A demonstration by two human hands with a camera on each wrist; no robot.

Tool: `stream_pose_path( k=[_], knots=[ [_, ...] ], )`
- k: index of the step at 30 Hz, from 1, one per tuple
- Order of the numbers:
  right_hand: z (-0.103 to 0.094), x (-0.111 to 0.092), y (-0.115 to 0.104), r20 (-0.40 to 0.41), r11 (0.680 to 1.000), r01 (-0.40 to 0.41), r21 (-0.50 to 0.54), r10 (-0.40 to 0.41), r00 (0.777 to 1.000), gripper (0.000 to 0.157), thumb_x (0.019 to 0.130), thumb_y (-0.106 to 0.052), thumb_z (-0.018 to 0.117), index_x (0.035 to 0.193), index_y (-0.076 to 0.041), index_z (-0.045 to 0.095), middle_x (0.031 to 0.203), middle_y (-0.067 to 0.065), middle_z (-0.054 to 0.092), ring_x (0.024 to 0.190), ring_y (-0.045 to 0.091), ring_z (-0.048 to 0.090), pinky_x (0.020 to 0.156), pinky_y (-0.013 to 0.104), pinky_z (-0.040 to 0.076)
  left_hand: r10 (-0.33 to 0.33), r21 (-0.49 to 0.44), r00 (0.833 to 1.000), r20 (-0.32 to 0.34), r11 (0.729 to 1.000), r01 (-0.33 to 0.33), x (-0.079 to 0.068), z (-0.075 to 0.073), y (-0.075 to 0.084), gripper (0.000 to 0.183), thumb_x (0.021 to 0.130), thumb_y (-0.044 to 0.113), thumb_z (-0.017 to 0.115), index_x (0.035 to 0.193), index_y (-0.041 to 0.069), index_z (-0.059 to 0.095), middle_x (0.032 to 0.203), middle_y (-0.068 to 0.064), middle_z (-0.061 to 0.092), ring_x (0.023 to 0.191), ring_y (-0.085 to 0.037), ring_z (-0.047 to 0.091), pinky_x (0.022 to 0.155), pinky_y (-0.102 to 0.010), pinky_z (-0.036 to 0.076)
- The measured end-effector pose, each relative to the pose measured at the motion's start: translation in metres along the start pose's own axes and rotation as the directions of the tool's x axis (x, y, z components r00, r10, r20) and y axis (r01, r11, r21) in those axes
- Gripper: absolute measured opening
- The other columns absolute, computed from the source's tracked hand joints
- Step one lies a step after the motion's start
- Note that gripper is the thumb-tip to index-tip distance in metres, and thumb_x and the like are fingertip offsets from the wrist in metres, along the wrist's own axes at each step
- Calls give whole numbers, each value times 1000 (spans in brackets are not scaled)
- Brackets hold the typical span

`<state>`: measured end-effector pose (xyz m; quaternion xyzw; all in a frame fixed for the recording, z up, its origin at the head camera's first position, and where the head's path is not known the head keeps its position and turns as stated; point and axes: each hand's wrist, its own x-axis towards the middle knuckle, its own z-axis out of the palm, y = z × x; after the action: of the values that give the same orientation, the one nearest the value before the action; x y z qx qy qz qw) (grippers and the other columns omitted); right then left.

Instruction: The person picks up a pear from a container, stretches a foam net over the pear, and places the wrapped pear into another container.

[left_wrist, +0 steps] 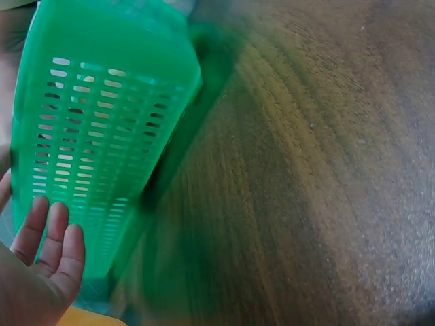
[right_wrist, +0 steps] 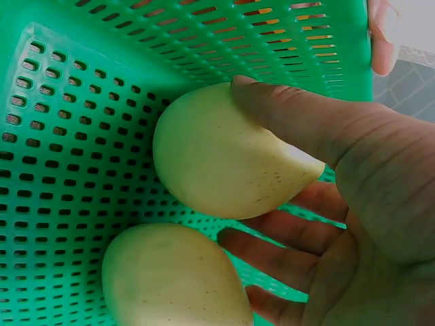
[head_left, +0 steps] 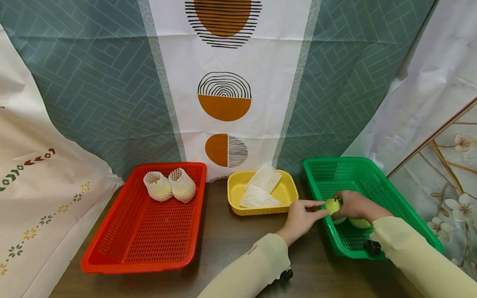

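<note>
While right grip holds pear, left grip loose | wooden table | patterned backdrop

Pale yellow-green pear, dark-speckled — green basket, red basket, yellow tray; teal backdrop, seemingly herringbone.

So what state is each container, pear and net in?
Red perforated plastic basket: partly filled.
Two pale pears: wrapped in white foam nets.
Yellow plastic tray: holding nets.
Loose white foam nets: empty.
Green perforated plastic basket: partly filled.
Pale pear: unwrapped, right hand gripping it.
Another pale pear: unwrapped, in green basket.
</note>
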<state>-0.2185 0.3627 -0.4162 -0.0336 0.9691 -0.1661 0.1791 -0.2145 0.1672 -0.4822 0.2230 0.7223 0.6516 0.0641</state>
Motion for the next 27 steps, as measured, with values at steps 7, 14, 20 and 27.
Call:
stream_pose_path(
  k=[7,14,20,27],
  knots=[
    [-1,-3,-4,-23,999,27,-24,-27,999,76,67,-37,80,120,10,53,91,11,62,69,17,54,57,30,46,8,-6,1000,3,1000,-8,-1,-1,0,29,80,35,73,106,23,72,105,6,71,82,4,60,65,-15,51],
    [-3,-5,-8,-67,998,55,-42,-58,996,65,65,-32,82,112,6,59,88,9,63,67,15,54,56,29,47,14,-2,1000,4,1000,-14,-2,-2,-1,28,80,35,73,106,25,72,105,4,71,82,2,60,64,-16,50],
    [-1,-2,-8,-32,997,61,-52,-63,998,69,64,-32,82,116,7,57,89,9,63,69,17,55,58,31,47,10,-5,1000,1,1000,-10,-2,-2,0,28,80,34,73,106,25,72,102,6,71,81,1,60,63,-16,50],
    [2,-2,-10,0,998,53,-47,-53,999,66,67,-27,81,117,8,56,90,9,61,70,18,53,59,31,46,7,-21,1000,7,1000,-6,-3,-1,1,28,80,34,73,106,23,73,102,3,72,79,0,60,63,-16,50]
  ],
)
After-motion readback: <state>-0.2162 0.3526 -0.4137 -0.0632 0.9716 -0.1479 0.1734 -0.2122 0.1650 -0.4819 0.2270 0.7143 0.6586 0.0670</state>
